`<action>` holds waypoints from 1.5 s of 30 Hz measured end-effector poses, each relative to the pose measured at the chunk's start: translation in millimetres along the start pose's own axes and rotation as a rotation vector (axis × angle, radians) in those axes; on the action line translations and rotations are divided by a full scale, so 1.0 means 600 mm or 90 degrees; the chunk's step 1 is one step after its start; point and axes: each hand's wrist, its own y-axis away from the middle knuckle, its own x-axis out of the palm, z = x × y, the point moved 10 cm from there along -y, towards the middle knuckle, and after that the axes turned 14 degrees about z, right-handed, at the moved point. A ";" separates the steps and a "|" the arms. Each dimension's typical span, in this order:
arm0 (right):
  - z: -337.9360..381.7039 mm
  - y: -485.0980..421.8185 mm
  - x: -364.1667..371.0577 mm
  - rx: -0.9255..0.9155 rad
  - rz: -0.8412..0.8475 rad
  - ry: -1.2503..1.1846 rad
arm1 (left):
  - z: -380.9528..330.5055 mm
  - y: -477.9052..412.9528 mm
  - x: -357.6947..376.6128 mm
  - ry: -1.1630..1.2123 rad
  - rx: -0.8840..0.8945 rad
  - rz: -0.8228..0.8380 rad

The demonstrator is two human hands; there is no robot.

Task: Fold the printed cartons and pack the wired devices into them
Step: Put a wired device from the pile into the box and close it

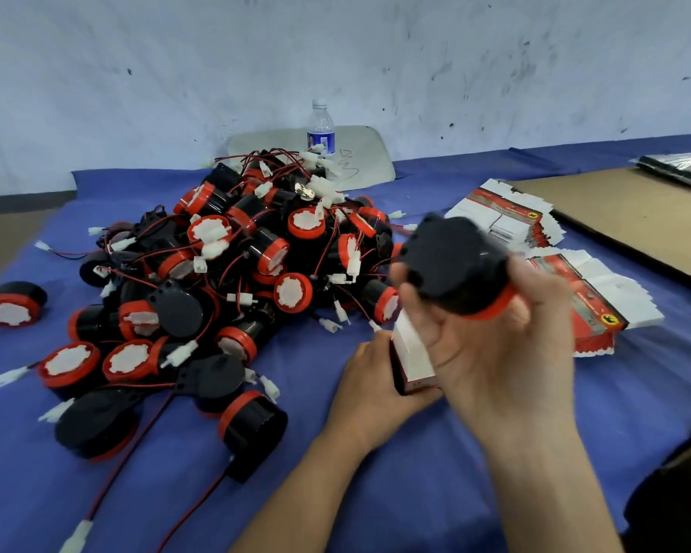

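Note:
My right hand (507, 353) grips a black round device with a red rim (455, 261), held up above the blue cloth. Just below it my left hand (370, 387) holds a folded red and white carton (413, 355) upright on the cloth. A big heap of black and red wired devices (232, 273) with white plugs lies to the left. Two stacks of flat printed cartons lie to the right, one further back (503, 215) and one nearer (599, 297), partly hidden by my right hand.
A water bottle (320, 127) stands behind the heap near a pale board against the wall. A brown cardboard sheet (647, 221) lies at the right. One stray device (13, 303) sits at the left edge. The blue cloth (376, 492) covers the table.

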 end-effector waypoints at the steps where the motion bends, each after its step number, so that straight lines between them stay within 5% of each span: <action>1: 0.025 0.006 -0.003 -0.052 0.008 0.033 | 0.003 0.002 -0.006 0.025 -0.008 -0.025; 4: 0.098 0.016 -0.013 -0.147 -0.001 0.148 | 0.000 0.004 -0.006 0.038 -0.011 -0.026; 9: 0.169 0.049 -0.045 -0.259 -0.191 0.720 | 0.005 0.004 -0.006 0.048 -0.020 -0.014; 13: 0.101 0.032 -0.062 -0.117 -0.130 1.109 | 0.003 0.005 -0.009 0.053 -0.029 -0.017; 16: 0.034 0.022 -0.110 0.100 -0.097 1.204 | -0.003 0.003 -0.009 0.039 -0.029 -0.015; 19: 0.003 0.026 -0.151 0.239 -0.117 1.212 | -0.001 -0.001 -0.008 0.028 -0.046 -0.010; 25: 0.004 0.027 -0.160 0.201 -0.161 1.056 | 0.001 -0.002 -0.005 0.028 -0.040 0.000; 33: -0.022 0.031 -0.163 0.294 -0.129 1.082 | 0.015 -0.004 -0.004 0.029 -0.045 -0.016; 45: -0.014 0.024 -0.178 0.392 0.100 1.008 | 0.009 0.002 -0.007 0.035 -0.029 -0.030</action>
